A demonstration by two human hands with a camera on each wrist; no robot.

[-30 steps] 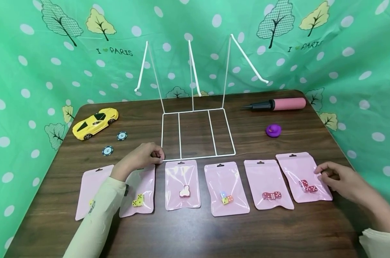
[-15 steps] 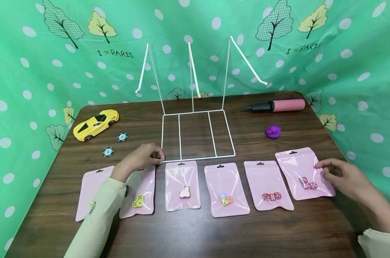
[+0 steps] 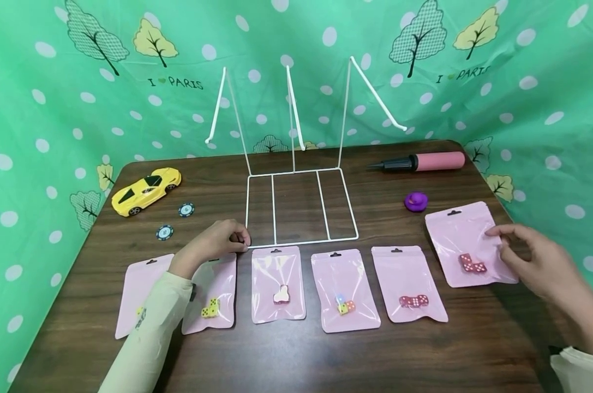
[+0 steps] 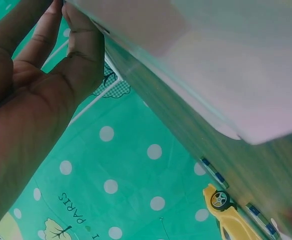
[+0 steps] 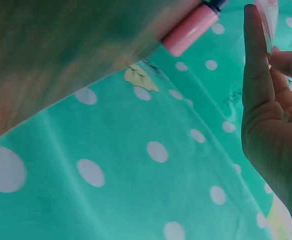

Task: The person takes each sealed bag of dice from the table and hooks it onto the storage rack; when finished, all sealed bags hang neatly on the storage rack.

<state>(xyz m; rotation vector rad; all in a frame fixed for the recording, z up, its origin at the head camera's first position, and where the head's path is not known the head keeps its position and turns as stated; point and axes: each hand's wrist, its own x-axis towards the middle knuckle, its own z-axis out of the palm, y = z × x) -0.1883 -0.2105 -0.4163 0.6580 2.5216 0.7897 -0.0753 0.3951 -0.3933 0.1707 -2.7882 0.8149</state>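
My right hand (image 3: 546, 265) pinches the right edge of a pink zip pouch (image 3: 458, 232) with red dice showing through its window. In the right wrist view the pouch (image 5: 269, 20) is between thumb and fingers. My left hand (image 3: 217, 240) pinches the front left corner of a white wire display rack (image 3: 301, 240), which has three long upright hooks. Along the front lie several more pink pouches: one with red dice in a row (image 3: 408, 273), one with mixed-colour dice (image 3: 342, 278), one with a shiny piece (image 3: 278, 267), one with yellow dice (image 3: 217, 284). My left forearm partly covers the leftmost pouch (image 3: 141, 278).
A yellow toy car (image 3: 146, 191) and two poker chips (image 3: 186, 209) lie at the back left. At the right are a purple rubber duck (image 3: 416, 202) and a pink and black hand pump (image 3: 438, 161). A green dotted curtain (image 3: 257, 33) surrounds the brown table (image 3: 286, 360).
My right hand has raised the rightmost pouch and shifted it away from me and slightly to the right. My left hand stays at the rack's corner.
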